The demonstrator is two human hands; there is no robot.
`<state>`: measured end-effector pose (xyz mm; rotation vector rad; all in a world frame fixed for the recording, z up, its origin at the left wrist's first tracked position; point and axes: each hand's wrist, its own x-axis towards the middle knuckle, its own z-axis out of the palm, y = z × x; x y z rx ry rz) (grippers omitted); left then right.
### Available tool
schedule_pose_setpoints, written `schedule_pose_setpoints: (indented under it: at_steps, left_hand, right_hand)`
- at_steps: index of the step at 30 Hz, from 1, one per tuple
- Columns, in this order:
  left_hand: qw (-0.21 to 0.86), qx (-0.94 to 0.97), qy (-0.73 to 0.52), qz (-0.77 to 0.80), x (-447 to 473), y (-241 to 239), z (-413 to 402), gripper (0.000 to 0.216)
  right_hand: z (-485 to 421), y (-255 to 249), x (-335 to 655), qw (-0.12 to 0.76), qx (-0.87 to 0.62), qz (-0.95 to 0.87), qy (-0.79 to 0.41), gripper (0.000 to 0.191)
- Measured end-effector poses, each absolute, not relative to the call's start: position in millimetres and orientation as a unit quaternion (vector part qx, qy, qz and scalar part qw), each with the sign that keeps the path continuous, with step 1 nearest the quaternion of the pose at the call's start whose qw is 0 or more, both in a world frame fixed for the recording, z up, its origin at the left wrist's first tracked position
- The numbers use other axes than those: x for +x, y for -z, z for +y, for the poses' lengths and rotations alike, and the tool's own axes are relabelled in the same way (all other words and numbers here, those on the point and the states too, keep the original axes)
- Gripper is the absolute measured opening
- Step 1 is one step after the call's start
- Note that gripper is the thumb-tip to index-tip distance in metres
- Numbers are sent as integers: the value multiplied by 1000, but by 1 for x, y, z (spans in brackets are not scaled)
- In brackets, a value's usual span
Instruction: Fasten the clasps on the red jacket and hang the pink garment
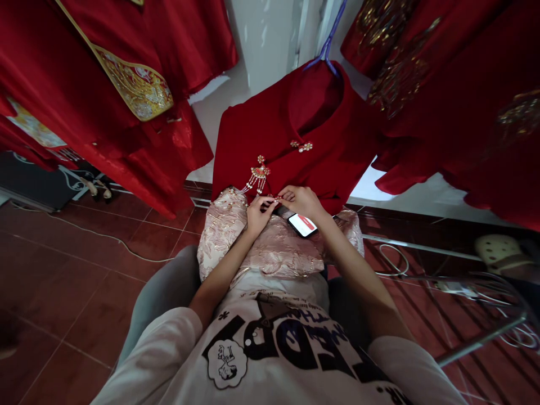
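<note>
My left hand (259, 214) and my right hand (302, 201) meet over my lap, at the lower part of a red velvet garment (253, 129). Both hands are closed in a pinch, fingertips almost touching. Small reddish bits show between them, too small to name. Just above my left hand, a beaded fan-shaped tassel ornament (259, 173) hangs on the garment. A jewelled flower clasp (301, 146) fastens its collar. Below my right wrist a phone (302, 225) with a lit screen lies on pink brocade fabric (270, 247) across my lap.
The garment hangs from a purple hanger (325, 52) against a pale wall. Red embroidered clothes (139, 90) hang at left, and more red clothes (439, 112) at right. A metal rack (485, 340), white cables (394, 264) and a beige clog (500, 253) are on the right.
</note>
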<state>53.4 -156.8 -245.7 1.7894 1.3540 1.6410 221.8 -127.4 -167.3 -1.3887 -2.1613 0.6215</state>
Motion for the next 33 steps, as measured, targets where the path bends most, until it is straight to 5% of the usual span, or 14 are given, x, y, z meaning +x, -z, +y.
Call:
schedule_pose_setpoints:
  at_steps: [10,18,27,33]
  left_hand:
    - [211,617,-568,502,54,247,-156,37]
    - [376,492,-640,454,67,213,-148,56]
    - [507,311,-695,403,70,145,-116,20]
    - [526,288,-710,370,68,138,-119,21]
  right_hand:
    - [-126,161,229,227,-457,-816,-271,14]
    - [-131,132,248,270,-407,-792,-367,16]
    - [-136,111,265,261,-407,-784,-388,24]
    - [-137,108,272,263,-412,-781,-389,25]
